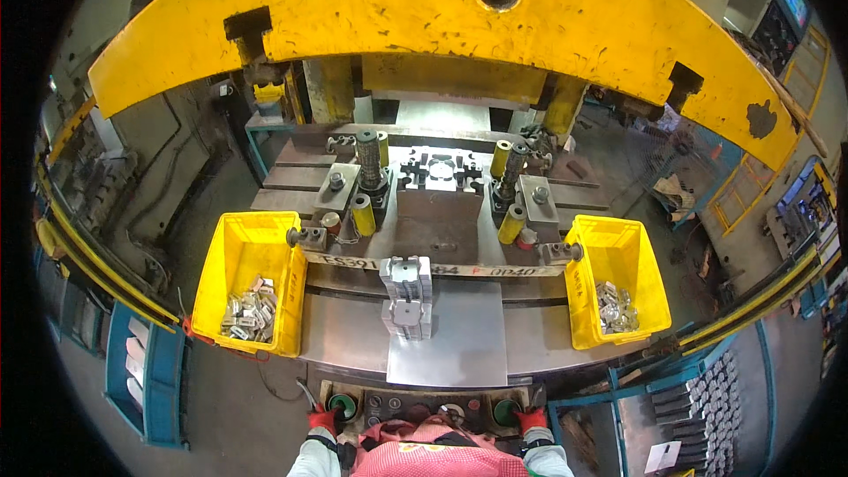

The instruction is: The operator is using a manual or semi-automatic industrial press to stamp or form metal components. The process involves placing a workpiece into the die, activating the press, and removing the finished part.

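Observation:
My left hand (323, 420), in a red glove, is beside the left green round button (342, 405) on the control panel at the lower edge. On the other side, my right hand (533, 420), also red-gloved, is next to the right green button (506, 412). A slim grey piece shows at the tip of each glove; what it is I cannot make out. The fingers are too small and partly hidden to read. Ahead of the panel, a stack of silver metal blocks (407, 299) stands on a flat metal plate (455, 344).
Yellow bins (292, 300) (579, 300) with small metal parts flank the press bed. Behind the stack sits a die (439, 221) with upright guide posts and a bright cut-out plate (439, 170). The yellow press ram (380, 9) arches overhead. A rack of metal parts (707, 406) stands lower right.

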`<state>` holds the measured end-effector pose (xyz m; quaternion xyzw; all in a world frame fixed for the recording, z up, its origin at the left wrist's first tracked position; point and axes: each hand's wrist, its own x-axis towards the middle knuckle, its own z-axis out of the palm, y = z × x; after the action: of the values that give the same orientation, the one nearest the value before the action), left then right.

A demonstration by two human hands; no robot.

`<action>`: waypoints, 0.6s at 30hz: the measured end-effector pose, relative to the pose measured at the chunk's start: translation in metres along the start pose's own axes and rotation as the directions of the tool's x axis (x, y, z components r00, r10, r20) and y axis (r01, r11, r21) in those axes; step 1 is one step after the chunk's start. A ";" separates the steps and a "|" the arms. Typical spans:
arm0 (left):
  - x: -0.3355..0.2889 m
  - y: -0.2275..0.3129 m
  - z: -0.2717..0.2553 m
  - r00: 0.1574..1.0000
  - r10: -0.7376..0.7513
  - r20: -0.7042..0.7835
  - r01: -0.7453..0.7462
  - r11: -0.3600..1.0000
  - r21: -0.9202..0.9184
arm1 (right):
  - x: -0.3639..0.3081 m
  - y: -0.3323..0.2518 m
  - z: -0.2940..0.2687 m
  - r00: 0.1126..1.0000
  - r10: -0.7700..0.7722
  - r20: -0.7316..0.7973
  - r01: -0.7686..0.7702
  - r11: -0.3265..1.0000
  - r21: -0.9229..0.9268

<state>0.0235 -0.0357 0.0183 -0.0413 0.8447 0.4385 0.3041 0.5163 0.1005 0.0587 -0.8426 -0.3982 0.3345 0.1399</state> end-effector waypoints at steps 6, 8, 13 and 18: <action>-0.011 0.017 0.019 0.964 -0.167 0.206 0.185 0.980 -0.073 | 0.010 0.017 0.003 0.997 0.020 -0.078 -0.029 0.992 -0.127; 0.026 -0.017 0.010 0.994 -0.094 0.054 0.097 0.993 -0.061 | 0.009 0.007 0.009 0.998 -0.046 -0.044 0.042 0.994 -0.097; 0.039 -0.028 0.020 1.000 -0.010 -0.004 0.009 0.991 -0.133 | 0.003 0.001 -0.001 0.999 0.025 -0.020 -0.027 0.995 -0.096; 0.033 -0.019 0.035 0.963 -0.142 0.227 0.176 0.975 -0.135 | 0.006 0.013 -0.006 0.994 0.055 -0.093 -0.059 0.997 -0.048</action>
<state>0.0201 -0.0137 -0.0286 -0.0847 0.7642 0.4783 0.4244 0.5302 0.0969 0.0543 -0.8714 -0.3754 0.2890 0.1272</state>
